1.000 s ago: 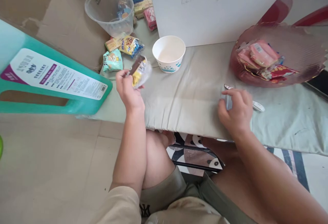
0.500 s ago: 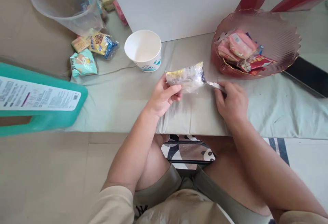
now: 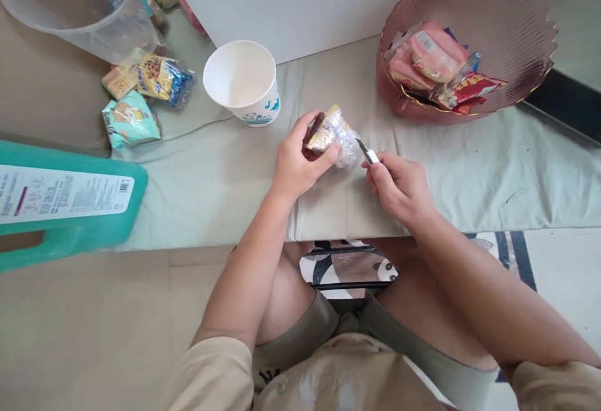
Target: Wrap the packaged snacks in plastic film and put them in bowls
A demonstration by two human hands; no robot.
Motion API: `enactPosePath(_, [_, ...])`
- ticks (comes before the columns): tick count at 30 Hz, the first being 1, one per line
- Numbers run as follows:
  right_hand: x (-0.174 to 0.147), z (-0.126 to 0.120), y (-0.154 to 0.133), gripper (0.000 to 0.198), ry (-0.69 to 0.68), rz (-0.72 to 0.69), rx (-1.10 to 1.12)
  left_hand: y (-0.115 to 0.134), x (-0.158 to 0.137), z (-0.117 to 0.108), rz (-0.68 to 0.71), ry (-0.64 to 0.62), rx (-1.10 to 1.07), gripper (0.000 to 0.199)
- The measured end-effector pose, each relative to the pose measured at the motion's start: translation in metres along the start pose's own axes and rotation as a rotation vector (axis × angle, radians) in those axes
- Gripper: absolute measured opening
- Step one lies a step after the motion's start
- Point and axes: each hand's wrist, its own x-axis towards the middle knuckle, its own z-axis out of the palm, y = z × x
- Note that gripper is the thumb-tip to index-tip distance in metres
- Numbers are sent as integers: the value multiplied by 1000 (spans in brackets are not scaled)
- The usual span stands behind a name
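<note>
Above a pale-green cloth-covered table [image 3: 188,192], near its front edge, the left hand [image 3: 295,159] grips a crinkled yellow-and-clear plastic packet [image 3: 334,130], partly finger-covered; the right hand [image 3: 404,189] grips a white-handled knife [image 3: 372,156], tip contact unclear. Bare cloth [image 3: 493,176] extends rightward.

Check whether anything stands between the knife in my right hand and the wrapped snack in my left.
Nothing visible does: the knife in your right hand points at the wrapped snack in your left hand. The white cup stands farther left.
</note>
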Motion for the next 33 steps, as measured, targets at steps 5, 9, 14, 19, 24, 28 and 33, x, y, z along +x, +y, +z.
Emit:
enactPosePath(5, [2,4,-10,31,7,-50,18,-7,-3,-1,149,-166,60,79])
enactPosePath(9, [2,4,-15,33,10,-62,-9,0,-4,-4,205,-200,67,80])
enactPosePath(14, [1,-1,-17,32,-8,-27,-50,2,-4,-3,188,-122,4,74])
enactPosePath(19, [1,-8,-16,33,-24,-48,-99,-7,1,-8,170,1,-52,72])
enactPosePath(24, [1,-17,2,31,-17,-33,-227,-16,5,-17,16,91,-51,73])
enactPosePath(28, [4,-19,23,23,170,-53,-438,-13,-2,-14,-4,79,69,72])
enactPosePath(33, [7,-21,32,26,141,25,-607,-4,-8,-14,116,171,367,60])
